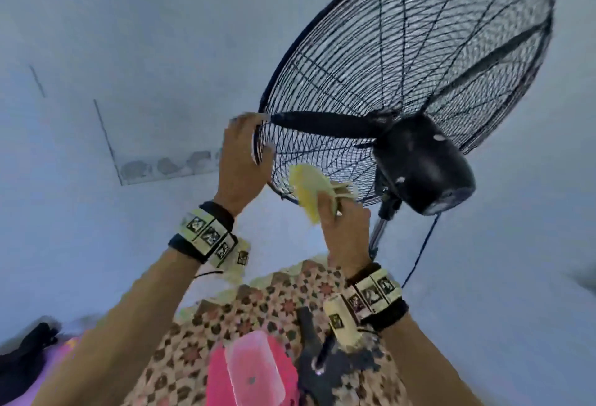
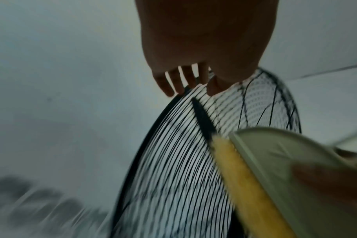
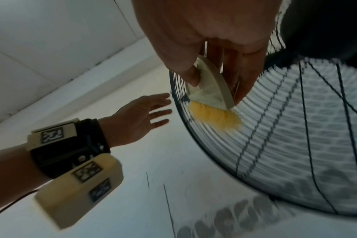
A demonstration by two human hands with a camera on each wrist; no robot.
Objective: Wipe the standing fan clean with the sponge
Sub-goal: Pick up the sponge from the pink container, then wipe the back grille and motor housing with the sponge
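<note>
We find open room to the left of the fan guard [image 1: 403,60], where only the bare wall [image 1: 129,34] stands behind. The wire guard closes off the blade [image 1: 325,123]; no finger passes its mesh. Our left hand [image 1: 242,160] occupies the guard's left rim, and our right hand [image 1: 345,221] with the sponge [image 1: 309,186] takes up the lower rim beside it. To the right, the motor housing [image 1: 425,163] and pole [image 1: 380,228] block the way, and a cord [image 1: 422,244] hangs beside the pole. Below the hands, a pink container [image 1: 254,370] stands in the path.

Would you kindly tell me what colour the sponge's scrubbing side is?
Yellow, under a pale green top; the right wrist view shows the sponge best.
</note>
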